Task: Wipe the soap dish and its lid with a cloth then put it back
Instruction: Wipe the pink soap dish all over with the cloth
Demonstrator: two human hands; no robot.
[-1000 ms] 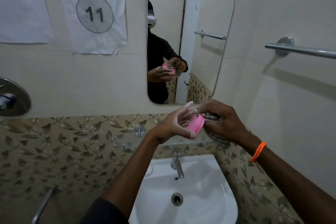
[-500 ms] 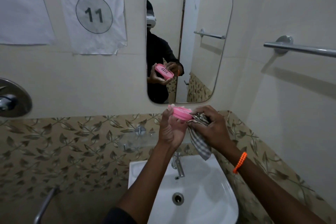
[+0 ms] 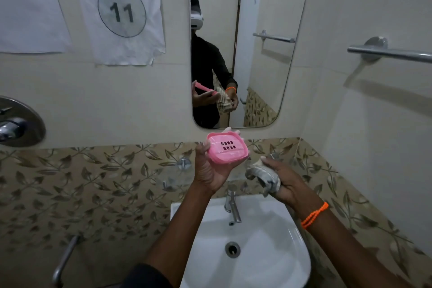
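Here, just right of the frame's centre, the pink soap dish (image 3: 227,150) is held up by the left hand (image 3: 211,170), whose thumb lies along the dish's left edge while the fingers are curled behind it; their tips show above its far rim. The slotted inner face is tilted toward the camera, and it may be judged that this tilt is chosen so that the drain slots and the surface can be checked or presented for wiping. To the right and slightly lower, the pale checked cloth (image 3: 264,174) is kept bunched in the right hand (image 3: 284,182), the fingers being curled round it, with a fold left hanging below the fist. The cloth is near the dish but apart from it; no contact is shown. An orange bead bracelet (image 3: 314,214) is worn on that wrist.

Both things are held over the white basin (image 3: 280,262) in the lower centre, probably so that drips or soap residue may fall into it. The tap (image 3: 232,206) stands below the dish. In the mirror (image 3: 264,18), upper centre, the dish is reflected edge-on and the cloth beside it. No lid can be made out. The wiping is judged to be under way, with the putting back not yet done.
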